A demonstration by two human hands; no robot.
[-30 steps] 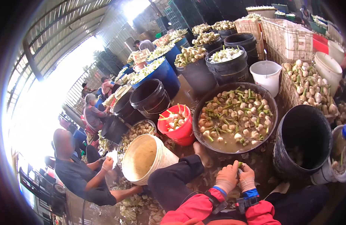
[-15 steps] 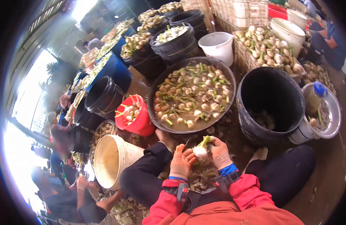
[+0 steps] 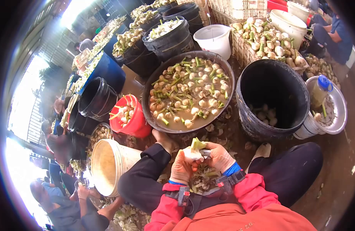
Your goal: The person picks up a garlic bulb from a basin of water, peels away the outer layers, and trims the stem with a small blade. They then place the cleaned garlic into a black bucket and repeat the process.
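Left hand [image 3: 180, 167] — fingers curled round a bulb [image 3: 192, 154], gripping it from the left and below. Bulb is whitish with a thick green stem [image 3: 198, 143] pointing up. Right hand [image 3: 222, 157] has its fingers closed on a small grey tool [image 3: 205, 153], right up against the bulb's right side; can't tell if it is cutting in. Bulb sits between the two hands, off the ground, on the near side of the big tub [image 3: 228, 69].

Tub: murky water, lots of bulbs and green stems. Scraps [image 3: 202, 179] on the ground under the hands, between the legs. Bare left foot [image 3: 164, 141] just beside the tub's near left edge.

Right of tub: black bucket [image 3: 248, 121], some bulbs at the bottom. Further right, a pale basin [image 3: 341, 115] with a blue-capped bottle [image 3: 319, 96] in it. Left of tub: red bucket [image 3: 137, 127] with stemmed bulbs; nearer, a white bucket [image 3: 128, 157], tilted, mouth facing left. Far side: white pail [image 3: 216, 40] just behind the tub, crate [image 3: 243, 50] heaped with bulbs to its right.

Others: seated person [image 3: 65, 215] in dark top, near left; another person [image 3: 336, 36], far right.
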